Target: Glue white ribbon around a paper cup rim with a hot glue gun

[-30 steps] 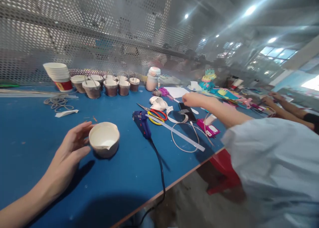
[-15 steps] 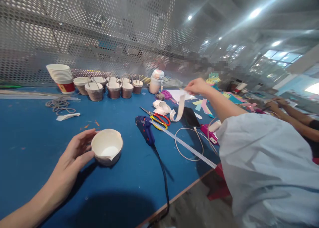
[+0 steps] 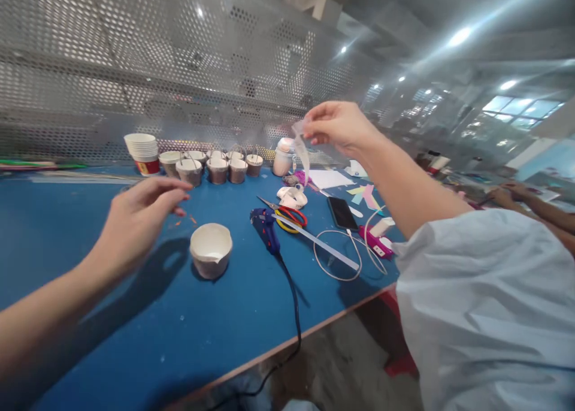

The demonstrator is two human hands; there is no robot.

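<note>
My right hand (image 3: pixel 335 125) is raised above the blue table (image 3: pixel 112 315) and pinches the top end of a white paper strip (image 3: pixel 302 153), which hangs down from the fingers. My left hand (image 3: pixel 137 219) hovers in the air, left of a cut paper cup (image 3: pixel 211 250) that stands alone on the table; its fingers are loosely together and nothing shows in them. A blue glue gun (image 3: pixel 266 230) lies to the right of the cup, with its black cord running off the table's front edge.
Red and yellow scissors (image 3: pixel 290 214), a glue stick (image 3: pixel 314 240), a phone (image 3: pixel 342 212) and a pink device with a cable (image 3: pixel 376 243) lie at the right. A stack of cups (image 3: pixel 141 150) and several small cup baskets (image 3: pixel 218 165) stand by the perforated screen. Another person's arms (image 3: pixel 530 201) work far right.
My right hand has lifted the paper strip from the table up to head height. My left hand has let go of the cut cup and risen above the table.
</note>
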